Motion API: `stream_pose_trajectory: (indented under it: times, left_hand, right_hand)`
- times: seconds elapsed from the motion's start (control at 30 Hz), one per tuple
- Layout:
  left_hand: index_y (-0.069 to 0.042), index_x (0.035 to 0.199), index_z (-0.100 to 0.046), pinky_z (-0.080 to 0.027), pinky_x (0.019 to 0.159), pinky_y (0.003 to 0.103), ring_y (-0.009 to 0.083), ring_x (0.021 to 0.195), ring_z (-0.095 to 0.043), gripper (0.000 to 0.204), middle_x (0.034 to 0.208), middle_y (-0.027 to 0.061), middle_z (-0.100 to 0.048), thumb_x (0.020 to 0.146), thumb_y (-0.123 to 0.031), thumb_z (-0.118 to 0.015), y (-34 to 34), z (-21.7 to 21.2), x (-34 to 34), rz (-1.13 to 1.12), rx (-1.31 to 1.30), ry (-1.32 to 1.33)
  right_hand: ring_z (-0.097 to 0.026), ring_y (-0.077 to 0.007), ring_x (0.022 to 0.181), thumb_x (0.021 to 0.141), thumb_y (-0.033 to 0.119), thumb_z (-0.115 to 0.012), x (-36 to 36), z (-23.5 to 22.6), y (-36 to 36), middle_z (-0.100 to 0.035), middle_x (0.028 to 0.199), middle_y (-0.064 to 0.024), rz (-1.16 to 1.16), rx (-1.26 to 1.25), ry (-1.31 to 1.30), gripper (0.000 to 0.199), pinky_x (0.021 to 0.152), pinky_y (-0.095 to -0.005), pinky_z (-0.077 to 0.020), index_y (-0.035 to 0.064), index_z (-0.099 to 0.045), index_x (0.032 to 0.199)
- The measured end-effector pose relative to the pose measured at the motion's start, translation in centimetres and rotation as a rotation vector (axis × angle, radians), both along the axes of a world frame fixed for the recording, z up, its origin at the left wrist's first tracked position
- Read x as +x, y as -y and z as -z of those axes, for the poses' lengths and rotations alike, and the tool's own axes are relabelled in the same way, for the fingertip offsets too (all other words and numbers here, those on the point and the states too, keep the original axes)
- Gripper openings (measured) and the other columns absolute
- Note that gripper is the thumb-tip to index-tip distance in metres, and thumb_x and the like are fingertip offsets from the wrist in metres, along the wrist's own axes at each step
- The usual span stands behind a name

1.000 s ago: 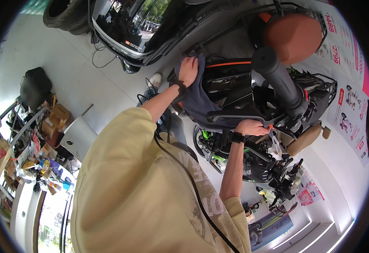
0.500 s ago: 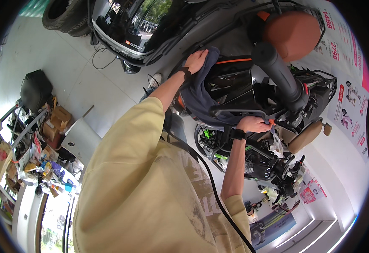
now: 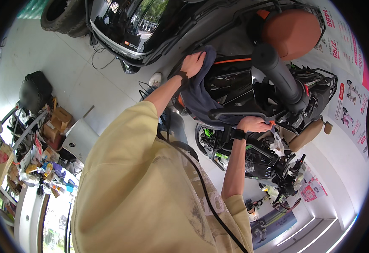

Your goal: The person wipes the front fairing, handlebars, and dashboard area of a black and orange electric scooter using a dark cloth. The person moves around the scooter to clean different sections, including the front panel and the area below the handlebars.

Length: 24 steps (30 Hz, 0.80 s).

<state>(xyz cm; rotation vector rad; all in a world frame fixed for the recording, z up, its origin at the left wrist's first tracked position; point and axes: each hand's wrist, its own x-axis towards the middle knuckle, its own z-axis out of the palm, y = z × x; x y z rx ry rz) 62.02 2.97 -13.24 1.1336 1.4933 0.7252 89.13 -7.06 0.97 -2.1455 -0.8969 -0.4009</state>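
Observation:
A dark blue-grey cloth [image 3: 198, 90] drapes in a curve over the near end of a black electric scooter [image 3: 231, 86] with orange trim. My left hand [image 3: 193, 64] grips the cloth's far stretch, fingers bent over it. Below the scooter's brake lever [image 3: 237, 113], my right hand [image 3: 254, 124] is closed beside the cloth's other end. A small orange piece shows at its fingertips; what the fingers hold is hidden. The thick black handlebar grip [image 3: 277, 76] rises right of the cloth. Both wrists wear black bands.
Another black vehicle with a windscreen [image 3: 144, 27] stands far left of the scooter, near stacked tyres [image 3: 66, 21]. A green-accented bike [image 3: 256, 162] is close on the right. A brown round seat [image 3: 292, 36] lies beyond. Cluttered shelves [image 3: 37, 156] stand left. A black cable [image 3: 205, 189] crosses my front.
My left hand has shifted slightly left and toward me, and the cloth's far end has shifted left with it. My right hand stays in the same place.

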Motion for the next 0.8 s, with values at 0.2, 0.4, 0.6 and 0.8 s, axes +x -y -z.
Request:
stream_pose_trajectory:
  times: [0.2,0.4,0.6,0.8]
  left_hand:
    - [-0.013,0.143,-0.061,-0.046,0.107,0.047,0.0446,0.123,-0.059,0.051,0.132,0.0210,-0.066,0.108,-0.042,-0.036,-2.1,0.7,0.0,0.074,-0.164,0.018]
    - [-0.009,0.136,-0.064,-0.048,0.101,0.045,0.0441,0.120,-0.061,0.045,0.127,0.0206,-0.068,0.108,-0.038,-0.045,1.2,0.3,-1.0,-0.015,-0.043,0.075]
    - [-0.007,0.125,-0.069,-0.052,0.091,0.045,0.0430,0.108,-0.065,0.032,0.114,0.0205,-0.070,0.103,-0.027,-0.059,4.2,1.5,-2.7,-0.112,0.092,0.131]
    - [-0.008,0.132,-0.066,-0.048,0.104,0.049,0.0468,0.119,-0.059,0.040,0.123,0.0241,-0.068,0.107,-0.032,-0.046,4.7,6.2,-1.8,-0.114,0.049,-0.112]
  right_hand:
    - [-0.048,-0.0433,0.122,0.106,0.035,-0.044,-0.6,-0.4,-0.3,-0.050,0.133,-0.0294,0.013,0.014,0.010,0.052,0.105,-0.0521,-0.0360,-0.0081,-0.044,0.136]
    - [-0.048,-0.0432,0.116,0.104,0.026,-0.042,-0.7,-0.5,-0.4,-0.052,0.126,-0.0276,0.018,0.017,0.000,0.042,0.102,-0.0531,-0.0361,-0.0069,-0.048,0.129]
    - [-0.048,-0.0436,0.115,0.103,0.024,-0.044,0.3,0.1,-0.3,-0.052,0.125,-0.0269,0.029,0.023,-0.024,0.035,0.101,-0.0522,-0.0356,-0.0053,-0.050,0.121]
    - [-0.051,-0.0424,0.118,0.105,0.031,-0.045,-1.1,-0.6,-0.7,-0.051,0.130,-0.0282,0.022,0.090,-0.053,0.043,0.102,-0.0511,-0.0396,-0.0064,-0.048,0.126]
